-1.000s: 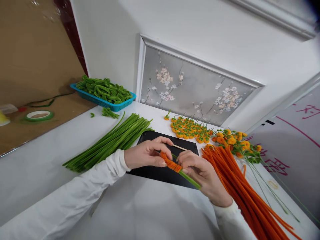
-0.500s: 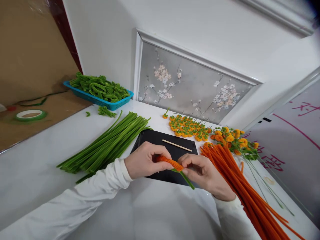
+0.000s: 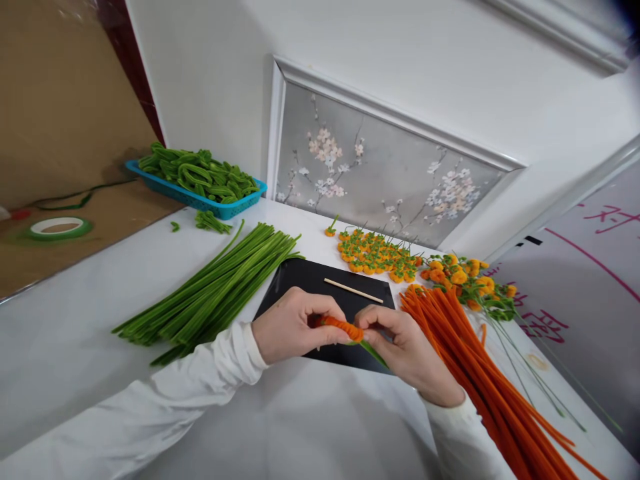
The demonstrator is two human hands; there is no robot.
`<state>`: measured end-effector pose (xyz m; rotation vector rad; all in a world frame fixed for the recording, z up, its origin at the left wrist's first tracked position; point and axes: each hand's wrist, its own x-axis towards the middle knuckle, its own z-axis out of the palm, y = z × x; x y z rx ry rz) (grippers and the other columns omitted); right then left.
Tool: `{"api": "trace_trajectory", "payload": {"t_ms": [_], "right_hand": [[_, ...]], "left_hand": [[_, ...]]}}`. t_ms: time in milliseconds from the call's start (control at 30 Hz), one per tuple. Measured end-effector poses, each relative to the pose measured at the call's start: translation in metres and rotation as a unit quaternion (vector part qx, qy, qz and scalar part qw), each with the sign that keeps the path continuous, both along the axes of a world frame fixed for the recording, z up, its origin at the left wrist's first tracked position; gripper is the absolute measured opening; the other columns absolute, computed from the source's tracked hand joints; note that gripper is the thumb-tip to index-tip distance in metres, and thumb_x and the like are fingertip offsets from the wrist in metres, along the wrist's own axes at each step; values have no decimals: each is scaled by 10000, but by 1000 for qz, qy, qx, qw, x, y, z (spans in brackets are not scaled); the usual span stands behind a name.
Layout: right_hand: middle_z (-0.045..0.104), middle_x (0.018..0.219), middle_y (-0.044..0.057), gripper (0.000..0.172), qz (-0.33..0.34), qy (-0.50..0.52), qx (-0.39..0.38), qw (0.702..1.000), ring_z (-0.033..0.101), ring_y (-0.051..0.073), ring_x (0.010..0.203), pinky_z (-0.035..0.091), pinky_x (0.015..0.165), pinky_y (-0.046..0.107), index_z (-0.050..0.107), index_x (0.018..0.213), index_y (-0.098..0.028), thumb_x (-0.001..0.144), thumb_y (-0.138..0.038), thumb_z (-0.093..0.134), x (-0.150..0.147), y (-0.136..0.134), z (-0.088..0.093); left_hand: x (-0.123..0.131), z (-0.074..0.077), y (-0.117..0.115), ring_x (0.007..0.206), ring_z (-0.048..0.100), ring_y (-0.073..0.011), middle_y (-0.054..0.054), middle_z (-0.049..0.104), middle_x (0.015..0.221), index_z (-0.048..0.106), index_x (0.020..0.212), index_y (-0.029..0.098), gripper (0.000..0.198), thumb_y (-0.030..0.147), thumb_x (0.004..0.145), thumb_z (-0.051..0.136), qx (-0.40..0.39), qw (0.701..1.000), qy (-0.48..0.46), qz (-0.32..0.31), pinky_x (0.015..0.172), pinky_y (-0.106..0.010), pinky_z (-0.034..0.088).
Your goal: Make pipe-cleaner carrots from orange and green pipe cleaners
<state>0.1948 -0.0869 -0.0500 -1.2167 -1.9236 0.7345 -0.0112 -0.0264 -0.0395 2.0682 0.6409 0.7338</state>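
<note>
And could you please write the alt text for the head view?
The left hand and right hand hold an orange coil with a green strip over a black mat, on which a stick lies. A green bundle lies left, an orange bundle right, flowers behind.

My Count of Things

I count my one left hand and one right hand, one orange coil, one stick, one black mat, one blue basket, one tape roll. The yellow flowers are too many for counting.
</note>
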Motion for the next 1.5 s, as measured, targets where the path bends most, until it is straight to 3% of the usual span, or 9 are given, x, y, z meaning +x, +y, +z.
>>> {"api": "trace_trajectory", "payload": {"t_ms": [100,267,367,767,1000,1167,1267,1367,1500], "right_hand": [[606,805,14,72,-8,-1,4,1000,544,137,727,430,658,235,579,826,-192,858,-158,525,1,0,-1],[599,838,20,82,-12,51,14,999,545,147,762,434,672,246,571,870,-208,903,-221,498,10,0,-3],[586,841,15,78,-2,85,9,996,541,148,788,436,693,251,568,875,-218,912,-246,506,14,0,-4],[615,898,38,78,48,75,54,995,578,169,860,456,763,304,577,878,-215,910,-202,507,12,4,1],[602,854,30,83,9,6,55,998,572,155,782,461,697,278,560,869,-215,891,-179,488,9,1,0],[584,867,48,99,-14,-56,182,982,563,178,851,461,759,315,526,871,-210,894,-143,457,-3,0,5],[589,875,74,117,-68,-135,253,956,549,199,887,450,797,347,525,884,-197,896,-117,441,-12,0,5],[612,884,89,131,-98,-243,286,922,544,216,903,428,815,374,556,886,-185,903,-118,445,-24,1,1],[632,827,65,128,-76,-289,288,910,554,206,828,408,749,367,604,873,-197,917,-181,484,-33,1,-4]], "left_hand": [[2,0,-2,471,442,-69,14,576,553,698,780,129,204,331,758,680,-28,1000,-13,-7,448,-191,340],[6,2,-4,699,604,-109,-6,645,832,595,952,162,297,148,682,718,-179,971,-147,-52,631,-217,488],[7,5,-4,634,597,-94,8,631,736,542,870,150,215,143,712,687,-214,958,-183,-52,605,-217,494],[5,8,-10,657,557,-83,8,619,763,606,823,143,164,130,691,703,-103,981,-166,5,582,-182,451],[5,3,-5,592,574,-96,-3,617,731,616,772,130,102,164,708,688,-101,984,-148,1,568,-219,490],[7,-5,7,964,593,-179,-49,626,1008,620,966,176,258,191,720,696,-76,978,-168,98,757,-260,525],[10,-10,10,953,588,-177,-32,606,944,578,894,166,284,248,680,745,-177,944,-223,164,747,-269,538],[14,-13,5,848,621,-149,-35,639,902,590,919,154,276,344,749,697,-367,896,-233,86,725,-281,543],[16,-17,0,735,608,-104,-33,667,863,633,955,135,307,325,733,726,-400,886,-224,64,717,-244,512]]}}
